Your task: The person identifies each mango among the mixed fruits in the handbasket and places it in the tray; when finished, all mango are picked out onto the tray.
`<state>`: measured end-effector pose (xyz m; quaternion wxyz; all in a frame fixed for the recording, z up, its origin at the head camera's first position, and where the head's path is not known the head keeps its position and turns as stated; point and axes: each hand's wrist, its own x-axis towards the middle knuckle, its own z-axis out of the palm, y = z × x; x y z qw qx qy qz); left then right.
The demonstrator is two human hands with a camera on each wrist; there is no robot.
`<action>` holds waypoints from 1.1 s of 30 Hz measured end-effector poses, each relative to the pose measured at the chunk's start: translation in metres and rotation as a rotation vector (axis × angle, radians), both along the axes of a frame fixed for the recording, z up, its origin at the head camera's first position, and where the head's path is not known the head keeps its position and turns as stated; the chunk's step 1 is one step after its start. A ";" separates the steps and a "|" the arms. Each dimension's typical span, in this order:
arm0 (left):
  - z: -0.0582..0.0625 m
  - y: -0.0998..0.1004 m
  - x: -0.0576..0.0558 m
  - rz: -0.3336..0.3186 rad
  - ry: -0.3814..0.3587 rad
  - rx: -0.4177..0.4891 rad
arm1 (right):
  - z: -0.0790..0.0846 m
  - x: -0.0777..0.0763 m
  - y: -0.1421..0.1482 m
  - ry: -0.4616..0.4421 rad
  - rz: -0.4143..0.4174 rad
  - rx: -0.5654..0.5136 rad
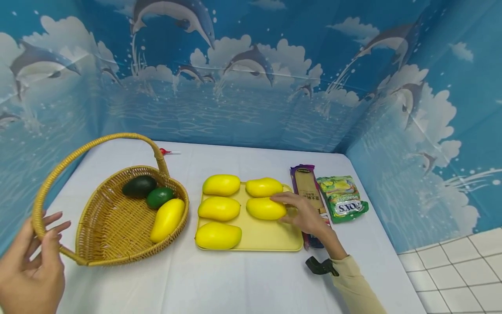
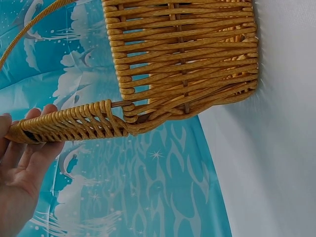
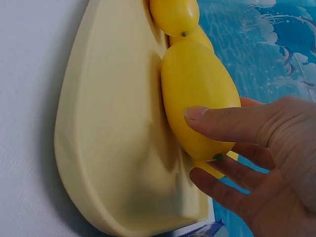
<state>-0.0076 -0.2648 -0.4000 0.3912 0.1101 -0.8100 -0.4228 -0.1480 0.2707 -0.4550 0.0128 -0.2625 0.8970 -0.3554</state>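
Observation:
My left hand [image 1: 35,266] holds the arched handle of a wicker basket [image 1: 125,257] on the left, thumb on one side and fingers on the other. Inside the basket lie two dark green avocados [image 1: 139,186] and a yellow mango [image 1: 167,220]. Several more mangoes lie in two columns on a pale yellow tray [image 1: 270,237]. At the tray's right column, my right hand [image 1: 303,213] grips the nearer mango [image 3: 200,89] by its right end. The right wrist view shows the thumb across this mango and some fingers behind it, partly hidden.
Right of the tray lie a long purple-edged noodle packet [image 1: 307,187], partly behind my right arm, and a green candy bag [image 1: 342,198]. A small red-and-white item [image 1: 168,151] sits behind the basket. Blue dolphin-print cloth [image 1: 243,109] walls the white table's back and sides.

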 end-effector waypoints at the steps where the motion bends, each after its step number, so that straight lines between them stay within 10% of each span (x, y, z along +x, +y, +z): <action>1: 0.000 0.000 0.000 0.001 0.001 0.000 | 0.000 0.000 0.000 -0.002 -0.002 -0.004; 33: 0.003 0.002 0.001 0.020 -0.003 -0.023 | -0.004 0.005 0.011 -0.024 -0.002 -0.034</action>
